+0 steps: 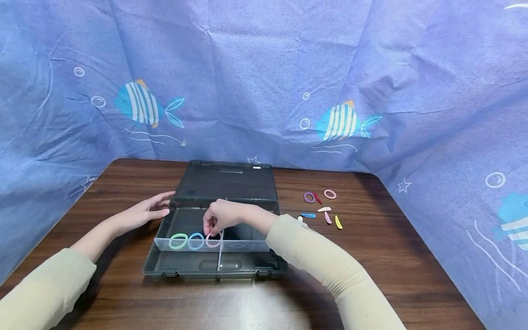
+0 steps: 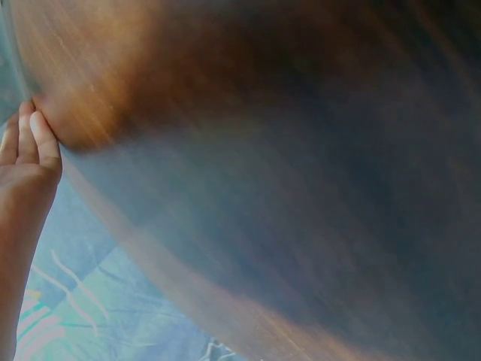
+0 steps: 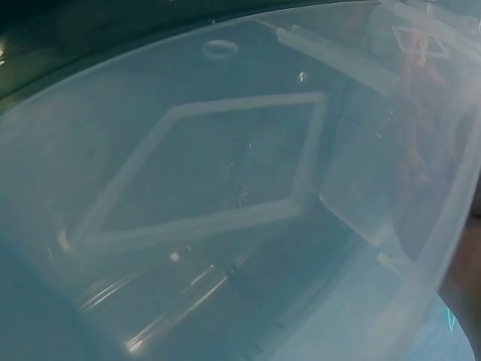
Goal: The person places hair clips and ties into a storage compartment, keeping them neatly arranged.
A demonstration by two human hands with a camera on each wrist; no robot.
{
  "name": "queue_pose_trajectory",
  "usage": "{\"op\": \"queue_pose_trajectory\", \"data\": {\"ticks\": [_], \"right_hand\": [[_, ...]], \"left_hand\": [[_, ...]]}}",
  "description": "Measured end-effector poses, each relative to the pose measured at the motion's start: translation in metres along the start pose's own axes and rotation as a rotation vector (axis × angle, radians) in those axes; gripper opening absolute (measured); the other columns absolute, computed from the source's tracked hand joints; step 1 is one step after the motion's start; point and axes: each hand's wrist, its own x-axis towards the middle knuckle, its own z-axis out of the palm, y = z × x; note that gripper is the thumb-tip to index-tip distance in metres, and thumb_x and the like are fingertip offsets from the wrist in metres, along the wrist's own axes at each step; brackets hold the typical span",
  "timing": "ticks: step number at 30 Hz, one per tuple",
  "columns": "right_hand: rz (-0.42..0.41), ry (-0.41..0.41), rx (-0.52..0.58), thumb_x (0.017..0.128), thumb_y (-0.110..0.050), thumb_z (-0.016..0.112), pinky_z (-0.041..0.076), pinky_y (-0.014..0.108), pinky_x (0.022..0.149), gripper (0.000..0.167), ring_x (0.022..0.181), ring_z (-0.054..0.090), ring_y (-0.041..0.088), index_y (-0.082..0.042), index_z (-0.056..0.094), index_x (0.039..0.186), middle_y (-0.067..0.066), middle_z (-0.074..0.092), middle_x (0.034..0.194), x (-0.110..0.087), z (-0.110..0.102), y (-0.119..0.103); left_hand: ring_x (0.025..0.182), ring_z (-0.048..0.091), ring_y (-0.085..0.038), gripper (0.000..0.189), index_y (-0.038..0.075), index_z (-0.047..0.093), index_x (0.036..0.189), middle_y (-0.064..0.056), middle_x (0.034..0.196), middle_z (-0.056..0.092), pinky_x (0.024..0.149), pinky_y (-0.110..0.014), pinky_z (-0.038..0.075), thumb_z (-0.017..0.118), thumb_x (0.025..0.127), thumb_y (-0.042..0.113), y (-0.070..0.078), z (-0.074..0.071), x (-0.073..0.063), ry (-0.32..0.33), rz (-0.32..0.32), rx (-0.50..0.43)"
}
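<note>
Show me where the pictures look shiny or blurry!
Head view: mostly clear, with glare on the table in front of the box; left wrist view: the table is smeary, the left hand clearer; right wrist view: the divider looks hazy, with small bright glints.

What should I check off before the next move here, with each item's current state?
1. Lid of the dark case folded open: ok.
2. Left hand at the case's left side, out of the right hand's way: ok.
3. Right hand pinching the upper edge of the pink ring: ok.
4. Green ring and blue ring side by side at the long clear divider: ok.
5. Pink ring settled enough to release: cannot tell; fingers cover its top.
6. Every ring in the case: not ok; a purple ring and another pink one lie on the table.
</note>
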Motion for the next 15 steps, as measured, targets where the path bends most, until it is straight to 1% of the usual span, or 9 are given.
{"op": "queue_pose_trajectory", "data": {"ticks": [9,15], "right_hand": [[-0.035,-0.004,-0.002,0.084,-0.009,0.070,0.045,0.012,0.064,0.005,0.066,0.055,0.000,-0.011,0.072,0.088,-0.008,0.065,0.075,-0.0009,-0.0018,0.0003],[-0.075,-0.003,0.042,0.085,-0.009,0.070,0.046,0.012,0.067,0.008,0.071,0.059,0.002,-0.008,0.071,0.093,-0.006,0.067,0.080,-0.0023,-0.0059,0.0001]], "left_hand": [[0.136,0.019,-0.048,0.066,0.007,0.011,0.152,-0.032,0.149,0.020,0.102,-0.064,0.027,0.045,0.100,0.030,0.0024,-0.0002,-0.0011,-0.007,-0.001,-0.002],[0.136,0.018,-0.049,0.066,0.008,0.009,0.152,-0.033,0.149,0.018,0.100,-0.064,0.028,0.045,0.100,0.030,0.0041,-0.0007,-0.0015,-0.016,-0.014,-0.003]]}}
